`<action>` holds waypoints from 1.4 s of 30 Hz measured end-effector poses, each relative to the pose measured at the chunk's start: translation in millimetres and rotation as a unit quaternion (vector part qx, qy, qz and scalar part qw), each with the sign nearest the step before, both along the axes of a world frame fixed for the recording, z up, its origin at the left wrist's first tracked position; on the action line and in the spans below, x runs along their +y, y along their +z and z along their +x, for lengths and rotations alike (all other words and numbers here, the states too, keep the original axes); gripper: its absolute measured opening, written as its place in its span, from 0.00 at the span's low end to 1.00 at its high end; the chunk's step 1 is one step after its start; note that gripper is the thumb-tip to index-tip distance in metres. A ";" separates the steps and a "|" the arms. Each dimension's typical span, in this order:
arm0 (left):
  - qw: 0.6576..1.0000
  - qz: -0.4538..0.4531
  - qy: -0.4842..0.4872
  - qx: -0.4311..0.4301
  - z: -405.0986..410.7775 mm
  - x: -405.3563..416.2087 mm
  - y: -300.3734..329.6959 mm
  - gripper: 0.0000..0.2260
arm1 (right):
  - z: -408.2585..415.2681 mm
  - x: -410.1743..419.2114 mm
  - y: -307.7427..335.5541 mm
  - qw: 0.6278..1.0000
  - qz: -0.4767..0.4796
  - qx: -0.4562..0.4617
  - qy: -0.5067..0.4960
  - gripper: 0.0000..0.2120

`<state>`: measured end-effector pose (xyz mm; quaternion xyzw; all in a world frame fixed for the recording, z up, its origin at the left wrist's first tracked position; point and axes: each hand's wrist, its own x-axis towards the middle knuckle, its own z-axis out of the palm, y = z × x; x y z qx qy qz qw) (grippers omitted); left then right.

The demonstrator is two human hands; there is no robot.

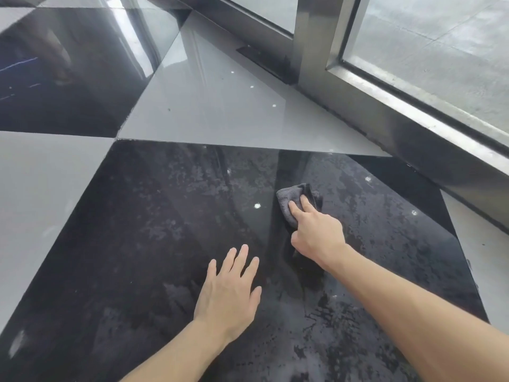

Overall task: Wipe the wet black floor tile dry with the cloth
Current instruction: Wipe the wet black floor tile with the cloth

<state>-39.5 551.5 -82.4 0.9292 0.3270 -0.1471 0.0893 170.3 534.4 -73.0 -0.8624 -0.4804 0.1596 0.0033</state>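
A large glossy black floor tile [154,216] fills the lower middle of the view, covered in patchy water film and droplets. A dark, streak-free strip runs down its middle, from the far edge toward my hands. My right hand [316,232] presses a crumpled grey cloth [289,199] flat against the tile, two fingers stretched over it. Most of the cloth pokes out beyond the fingertips. My left hand [228,288] rests flat on the tile with fingers spread, holding nothing, just left of and nearer than the right hand.
Grey tiles [209,106] border the black tile at the far side and left, with another black tile [63,78] at the far left. A metal door frame and sill [385,117] with glass panes runs diagonally along the right. A dark floor plate [264,62] sits by the frame.
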 end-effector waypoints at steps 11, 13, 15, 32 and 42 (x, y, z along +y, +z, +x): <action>0.992 0.012 -0.020 -0.125 28.8 0.8 12.4 0.20 | -26.6 -113.8 -4.0 0.999 -0.047 -0.004 0.004 0.36; 0.990 0.009 -0.024 -0.140 38.5 0.0 12.3 0.19 | -31.2 -134.2 -4.6 0.998 -0.062 0.008 -0.002 0.36; 0.989 0.000 -0.013 -0.147 46.5 -1.5 6.1 0.21 | -34.7 -146.5 -4.3 0.997 -0.072 0.014 -0.010 0.37; 0.990 0.028 -0.027 -0.134 45.3 -6.9 -0.2 0.20 | 32.2 -46.4 -3.3 0.999 -0.013 -0.024 -0.021 0.34; 0.985 0.104 -0.101 -0.097 55.2 -2.9 9.6 0.20 | 36.8 -54.7 -5.5 0.999 -0.021 -0.047 -0.017 0.35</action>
